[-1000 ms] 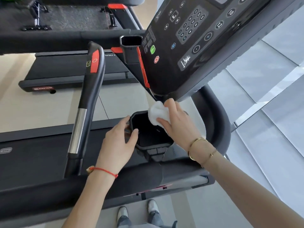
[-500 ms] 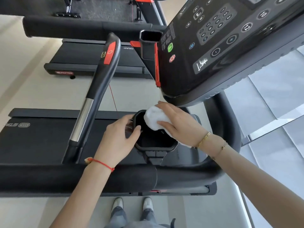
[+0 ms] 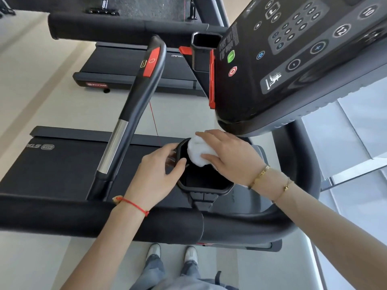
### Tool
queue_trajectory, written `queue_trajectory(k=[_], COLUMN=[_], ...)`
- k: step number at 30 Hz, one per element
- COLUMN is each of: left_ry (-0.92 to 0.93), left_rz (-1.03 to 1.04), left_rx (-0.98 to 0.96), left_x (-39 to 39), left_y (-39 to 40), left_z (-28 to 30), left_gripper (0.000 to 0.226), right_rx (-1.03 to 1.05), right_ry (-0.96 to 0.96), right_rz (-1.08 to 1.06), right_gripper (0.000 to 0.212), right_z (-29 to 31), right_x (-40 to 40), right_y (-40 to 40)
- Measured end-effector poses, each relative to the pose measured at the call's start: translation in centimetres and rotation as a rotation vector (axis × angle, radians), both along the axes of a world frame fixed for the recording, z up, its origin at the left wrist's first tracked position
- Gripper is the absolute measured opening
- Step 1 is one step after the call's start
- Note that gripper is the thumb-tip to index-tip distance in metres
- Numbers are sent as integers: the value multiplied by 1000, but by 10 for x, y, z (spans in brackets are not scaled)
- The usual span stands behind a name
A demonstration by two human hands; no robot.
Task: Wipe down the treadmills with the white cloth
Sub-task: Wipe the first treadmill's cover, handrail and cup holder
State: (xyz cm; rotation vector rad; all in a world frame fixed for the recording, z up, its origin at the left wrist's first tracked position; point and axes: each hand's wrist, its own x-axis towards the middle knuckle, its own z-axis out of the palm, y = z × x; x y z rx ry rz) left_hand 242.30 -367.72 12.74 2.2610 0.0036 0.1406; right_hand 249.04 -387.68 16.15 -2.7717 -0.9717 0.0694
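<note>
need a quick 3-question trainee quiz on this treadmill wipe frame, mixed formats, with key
1. True or false: the right hand presses the white cloth on the console's keypad.
2. Multiple choice: the left hand rests on A) the silver-banded handrail, B) the left rim of the cup holder, C) the red stop button.
3. Fill in: a thin ___ cord is tied around the left wrist.

Key: 1. False, the cloth is at the cup holder's upper rim, below the console. 2. B. 3. red.
</note>
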Motion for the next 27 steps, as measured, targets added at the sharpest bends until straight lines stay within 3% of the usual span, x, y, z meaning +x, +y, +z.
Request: queue_trajectory(k=[3, 8, 15, 22, 27], left_ry=[0, -13, -3, -2, -3], left_rz=[9, 9, 16, 13, 24], left_rx=[1, 12, 10, 19, 20], left_x=[1, 1, 0, 0, 0], left_y=[0, 0, 0, -1, -2], left_z=[-1, -3, -2, 0, 0], left_gripper=[37, 34, 37, 34, 34], right_rx=[-42, 32, 283, 120, 151], right_ry=[-81, -43, 171, 59, 141], right_rz=[56, 55, -80, -84, -110], right_gripper=[50, 49, 58, 48, 62], right_z=[3, 2, -7, 0, -1], right_x=[10, 11, -13, 2, -10], right_y=[17, 14, -24, 2, -9])
